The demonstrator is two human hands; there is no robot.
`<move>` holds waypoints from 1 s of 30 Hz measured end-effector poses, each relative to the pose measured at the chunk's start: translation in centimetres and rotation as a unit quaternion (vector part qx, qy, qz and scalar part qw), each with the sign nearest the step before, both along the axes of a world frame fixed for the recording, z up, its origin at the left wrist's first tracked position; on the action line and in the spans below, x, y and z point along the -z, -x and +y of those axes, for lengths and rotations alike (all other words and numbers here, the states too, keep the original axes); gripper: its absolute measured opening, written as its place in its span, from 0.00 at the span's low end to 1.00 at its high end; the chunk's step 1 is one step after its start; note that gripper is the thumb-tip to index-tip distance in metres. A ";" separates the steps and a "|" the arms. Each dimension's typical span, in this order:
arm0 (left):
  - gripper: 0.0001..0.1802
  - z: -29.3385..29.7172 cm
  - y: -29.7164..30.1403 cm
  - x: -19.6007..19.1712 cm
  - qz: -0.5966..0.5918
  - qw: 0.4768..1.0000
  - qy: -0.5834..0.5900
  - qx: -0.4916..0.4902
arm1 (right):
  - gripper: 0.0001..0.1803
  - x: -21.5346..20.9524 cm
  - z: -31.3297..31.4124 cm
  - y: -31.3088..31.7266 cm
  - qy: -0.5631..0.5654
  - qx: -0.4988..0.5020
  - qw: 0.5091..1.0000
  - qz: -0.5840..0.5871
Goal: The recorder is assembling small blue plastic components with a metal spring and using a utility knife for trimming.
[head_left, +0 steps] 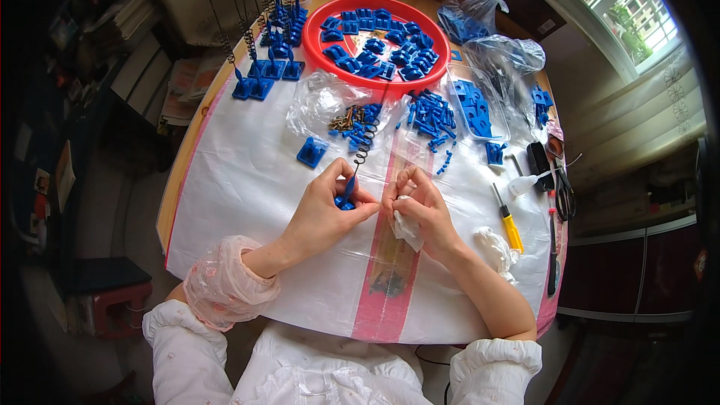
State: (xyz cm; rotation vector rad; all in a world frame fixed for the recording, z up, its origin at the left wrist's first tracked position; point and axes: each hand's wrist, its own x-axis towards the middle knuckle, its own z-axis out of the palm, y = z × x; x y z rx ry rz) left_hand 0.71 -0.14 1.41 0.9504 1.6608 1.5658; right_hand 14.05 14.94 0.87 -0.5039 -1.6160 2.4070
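Note:
My left hand (315, 214) is closed around a blue plastic stem piece (349, 189) with a coiled black spring wire (363, 151) rising from it. The wire leans up and away, toward the red tray. Just to the right, my right hand (426, 202) pinches a crumpled white tissue (407, 229), part of it hanging below the fingers. The fingertips of both hands come close together; whether a small part sits between them I cannot tell. A lone blue base (311, 152) lies beyond my left hand.
A red round tray (309, 43) of blue bases stands at the back. Finished spring-wire pieces (259, 79) stand at back left. Loose blue pins (433, 116) and brass screws (349, 118) lie mid-table. On the right are a yellow screwdriver (511, 231), scissors (564, 195) and a clear box (499, 137).

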 end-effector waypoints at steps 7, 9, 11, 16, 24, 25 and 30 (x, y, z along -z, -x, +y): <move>0.19 0.1 0.2 0.3 -0.053 0.999 -0.004 0.007 | 0.15 -0.3 0.4 -0.2 0.070 -0.030 0.997 0.018; 0.19 0.1 0.1 0.2 -0.060 0.998 -0.005 0.008 | 0.15 -0.4 0.4 -0.2 0.082 -0.030 0.996 0.021; 0.19 0.1 0.1 0.2 -0.058 0.998 -0.008 0.012 | 0.15 -0.3 0.4 -0.2 0.087 -0.031 0.995 0.023; 0.18 0.1 0.2 0.4 -0.055 0.998 -0.007 0.015 | 0.12 -0.5 0.4 -0.1 0.082 -0.034 0.996 0.022; 0.16 0.2 0.3 0.9 -0.101 0.995 -0.005 0.009 | 0.11 -0.6 0.2 -0.1 0.081 -0.030 0.996 0.013; 0.16 0.2 0.3 0.9 -0.110 0.994 -0.005 0.011 | 0.11 -0.6 0.2 -0.1 0.081 -0.029 0.996 0.014; 0.17 0.1 0.2 0.5 -0.044 0.998 0.007 0.035 | 0.12 0.0 0.4 -0.2 0.065 -0.033 0.997 0.021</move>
